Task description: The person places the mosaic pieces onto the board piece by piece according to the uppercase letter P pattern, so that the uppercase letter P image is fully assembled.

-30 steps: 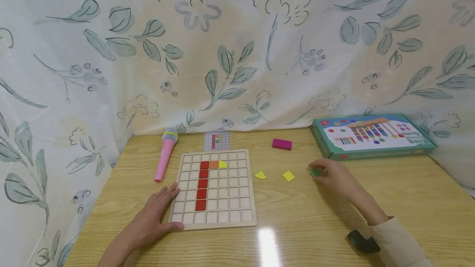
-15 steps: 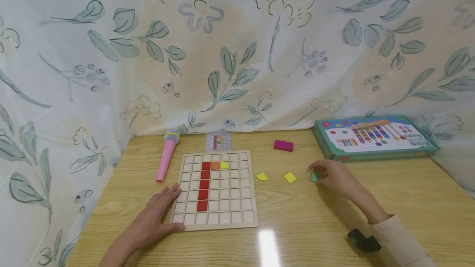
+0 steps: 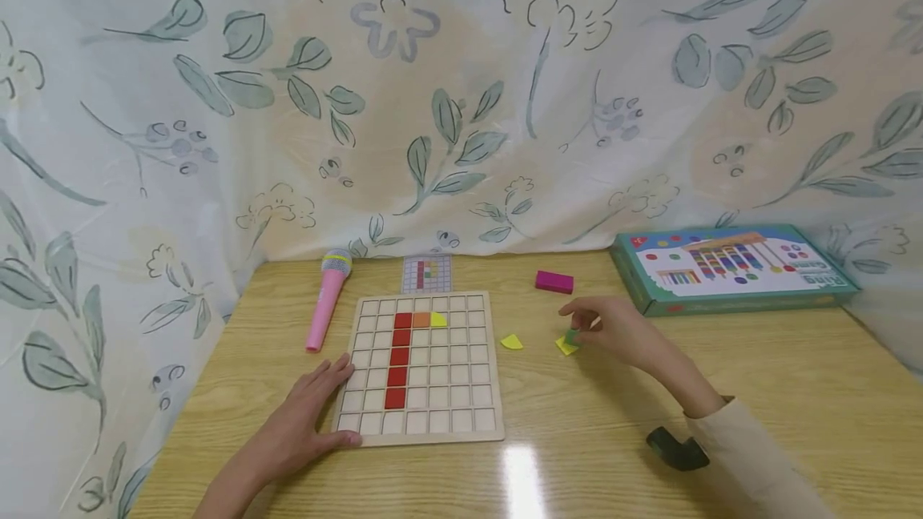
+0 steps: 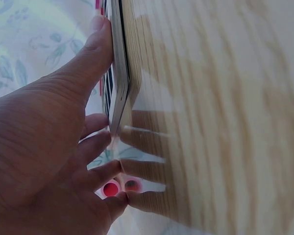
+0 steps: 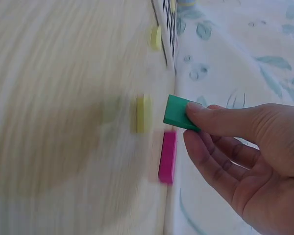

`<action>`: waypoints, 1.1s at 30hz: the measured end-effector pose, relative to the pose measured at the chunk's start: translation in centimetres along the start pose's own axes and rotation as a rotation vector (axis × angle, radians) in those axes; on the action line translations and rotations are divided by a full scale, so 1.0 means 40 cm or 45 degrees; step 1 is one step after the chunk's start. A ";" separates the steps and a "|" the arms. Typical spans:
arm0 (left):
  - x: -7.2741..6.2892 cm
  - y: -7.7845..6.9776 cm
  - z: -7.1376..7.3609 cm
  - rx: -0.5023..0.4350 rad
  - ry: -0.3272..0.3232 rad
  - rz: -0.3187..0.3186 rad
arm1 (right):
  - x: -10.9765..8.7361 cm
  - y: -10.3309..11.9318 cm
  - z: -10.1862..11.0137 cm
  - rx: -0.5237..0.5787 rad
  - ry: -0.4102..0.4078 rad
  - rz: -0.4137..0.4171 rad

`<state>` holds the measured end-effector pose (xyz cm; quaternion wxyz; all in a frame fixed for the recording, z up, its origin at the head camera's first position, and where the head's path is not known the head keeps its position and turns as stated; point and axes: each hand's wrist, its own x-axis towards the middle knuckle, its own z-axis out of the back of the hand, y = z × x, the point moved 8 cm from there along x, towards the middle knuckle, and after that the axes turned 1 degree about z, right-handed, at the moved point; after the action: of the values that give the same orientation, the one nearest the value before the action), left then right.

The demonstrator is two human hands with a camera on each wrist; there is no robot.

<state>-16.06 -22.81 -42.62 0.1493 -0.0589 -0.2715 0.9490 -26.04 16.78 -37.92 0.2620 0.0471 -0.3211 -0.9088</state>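
A wooden grid board (image 3: 433,415) lies on the table with a column of red square tiles (image 3: 399,356), an orange tile (image 3: 421,319) and a yellow quarter-round tile (image 3: 438,319) in its cells. My left hand (image 3: 292,431) rests at the board's left edge, fingers spread, thumb on the near corner. Thumb and fingers of my right hand (image 3: 613,331) pinch a green tile (image 5: 179,111), raised above the table in the right wrist view. In the head view it overlaps a yellow square tile (image 3: 566,347). A loose yellow quarter-round tile (image 3: 512,342) lies right of the board.
A pink toy microphone (image 3: 328,303) lies left of the board. Behind the board is a small pattern card (image 3: 427,272). A magenta block (image 3: 554,282) and a green game box (image 3: 743,269) sit toward the back, before a floral cloth (image 3: 461,207).
My right hand has moved left from the table's right side, bringing the green tile over by the yellow square tile. My left hand stays at the board.
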 end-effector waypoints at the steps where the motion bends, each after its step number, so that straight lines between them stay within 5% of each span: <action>1: 0.000 -0.001 0.001 0.000 -0.005 -0.005 | 0.011 0.010 -0.007 0.010 0.005 0.008; 17: 0.003 -0.004 0.007 -0.005 0.001 -0.008 | 0.153 0.158 -0.176 0.239 0.145 0.161; 33: 0.004 -0.001 -0.001 0.003 0.013 0.016 | 0.257 0.267 -0.297 0.358 0.185 0.136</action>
<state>-16.19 -22.70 -42.62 0.1449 -0.0653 -0.2692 0.9499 -27.09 -2.07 -39.94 0.3233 0.1317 -0.4276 -0.8339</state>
